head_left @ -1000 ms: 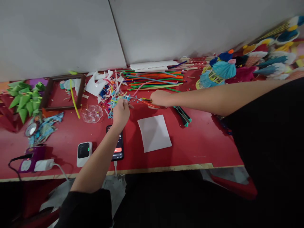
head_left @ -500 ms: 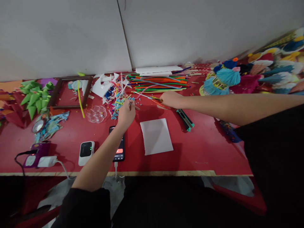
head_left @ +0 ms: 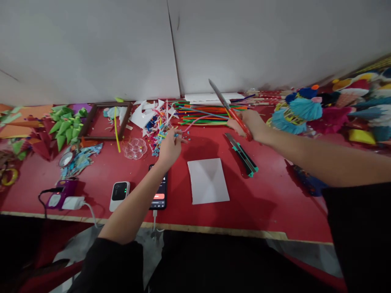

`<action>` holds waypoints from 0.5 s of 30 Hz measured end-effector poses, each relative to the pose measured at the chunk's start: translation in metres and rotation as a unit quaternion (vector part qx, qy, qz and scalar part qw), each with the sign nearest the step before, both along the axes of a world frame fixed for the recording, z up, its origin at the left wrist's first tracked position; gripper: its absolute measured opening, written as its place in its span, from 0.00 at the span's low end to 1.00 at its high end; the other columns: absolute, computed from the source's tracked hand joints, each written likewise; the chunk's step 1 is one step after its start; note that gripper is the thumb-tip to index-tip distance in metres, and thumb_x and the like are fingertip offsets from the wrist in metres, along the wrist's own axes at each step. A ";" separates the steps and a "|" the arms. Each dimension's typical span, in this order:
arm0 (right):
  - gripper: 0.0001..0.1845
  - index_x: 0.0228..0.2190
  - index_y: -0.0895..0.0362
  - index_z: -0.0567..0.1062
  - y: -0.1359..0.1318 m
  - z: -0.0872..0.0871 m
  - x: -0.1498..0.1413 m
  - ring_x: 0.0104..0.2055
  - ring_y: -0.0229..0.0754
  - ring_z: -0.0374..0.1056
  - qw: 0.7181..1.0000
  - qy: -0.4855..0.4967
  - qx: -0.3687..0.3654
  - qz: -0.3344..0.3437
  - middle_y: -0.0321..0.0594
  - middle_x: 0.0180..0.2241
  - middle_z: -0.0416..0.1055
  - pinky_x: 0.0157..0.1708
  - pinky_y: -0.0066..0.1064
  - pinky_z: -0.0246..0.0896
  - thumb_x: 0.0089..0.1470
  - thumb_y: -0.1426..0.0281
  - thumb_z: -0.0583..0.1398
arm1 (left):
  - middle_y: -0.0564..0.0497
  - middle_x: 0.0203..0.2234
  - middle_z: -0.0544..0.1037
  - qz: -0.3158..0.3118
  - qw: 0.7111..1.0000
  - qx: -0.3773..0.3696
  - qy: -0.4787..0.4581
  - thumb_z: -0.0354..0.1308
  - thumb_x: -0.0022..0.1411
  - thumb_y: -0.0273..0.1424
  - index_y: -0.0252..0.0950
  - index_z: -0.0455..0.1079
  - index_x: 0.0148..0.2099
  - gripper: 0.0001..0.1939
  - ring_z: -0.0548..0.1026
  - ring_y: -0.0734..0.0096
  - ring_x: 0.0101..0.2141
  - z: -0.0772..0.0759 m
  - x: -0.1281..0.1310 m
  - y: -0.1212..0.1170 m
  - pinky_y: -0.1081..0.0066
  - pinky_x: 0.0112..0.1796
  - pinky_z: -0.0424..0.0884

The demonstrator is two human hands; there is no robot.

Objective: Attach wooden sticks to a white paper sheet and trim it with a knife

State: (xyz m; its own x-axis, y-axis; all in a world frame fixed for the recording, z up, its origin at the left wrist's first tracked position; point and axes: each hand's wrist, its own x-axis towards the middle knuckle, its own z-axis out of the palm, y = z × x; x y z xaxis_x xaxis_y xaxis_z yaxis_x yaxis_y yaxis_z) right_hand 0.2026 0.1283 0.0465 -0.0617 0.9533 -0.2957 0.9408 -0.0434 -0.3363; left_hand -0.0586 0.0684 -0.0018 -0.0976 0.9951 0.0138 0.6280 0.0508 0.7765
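Scissors (head_left: pixel 228 108) in My Right Hand (head_left: pixel 252 124), Left Hand (head_left: pixel 170 148) at the Cuttings (head_left: pixel 155 140)

My right hand is closed around their handles, near the ends of the coloured stems (head_left: pixel 207 121), the blades together and tilted up toward the wall (head_left: pixel 122 49). My left hand curls over the cuttings; I can't tell whether it pinches anything. To work well, I'd keep the tips clear of my fingers. A clear, petal-shaped tray (head_left: pixel 140 152) on the red surface (head_left: pixel 183 215) holds a few small bits; a brown frame (head_left: pixel 126 122) beside it surrounds pale scraps (head_left: pixel 110 112).

Brown frame (head_left: pixel 126 119), phone (head_left: pixel 159 197), purple adapter (head_left: pixel 69 189)
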 end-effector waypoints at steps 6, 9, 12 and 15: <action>0.19 0.48 0.60 0.74 -0.003 -0.006 0.016 0.46 0.44 0.71 0.997 0.034 -0.030 -0.065 0.46 0.49 0.71 0.45 0.39 0.70 0.62 0.59 0.60 | 0.52 0.31 0.82 -0.006 1.000 0.010 -0.028 0.51 0.65 0.27 0.41 0.66 0.51 0.13 0.76 0.68 0.27 0.003 0.003 0.000 0.68 0.37 0.72; 0.19 0.40 0.62 0.77 -0.008 -0.001 0.019 0.41 0.43 0.72 0.996 0.033 -0.004 -0.088 0.51 0.41 0.75 0.38 0.32 0.66 0.64 0.58 0.58 | 0.51 0.33 0.82 -0.008 0.999 0.005 -0.047 0.52 0.64 0.27 0.41 0.68 0.47 0.11 0.77 0.68 0.29 0.003 0.006 0.003 0.67 0.38 0.73; 0.21 0.36 0.65 0.78 -0.011 0.004 0.024 0.37 0.43 0.72 0.993 0.034 0.005 -0.110 0.55 0.34 0.76 0.33 0.31 0.63 0.64 0.58 0.57 | 0.50 0.37 0.81 -0.009 0.997 -0.001 -0.072 0.53 0.63 0.27 0.40 0.69 0.44 0.08 0.78 0.70 0.30 0.002 0.007 0.005 0.69 0.35 0.74; 0.19 0.44 0.62 0.76 -0.009 -0.003 0.031 0.40 0.41 0.72 0.991 0.043 -0.018 -0.127 0.48 0.41 0.75 0.39 0.34 0.68 0.63 0.58 0.58 | 0.50 0.40 0.78 -0.006 0.995 -0.013 -0.103 0.55 0.62 0.29 0.40 0.70 0.43 0.07 0.78 0.74 0.26 0.002 0.007 0.006 0.72 0.28 0.74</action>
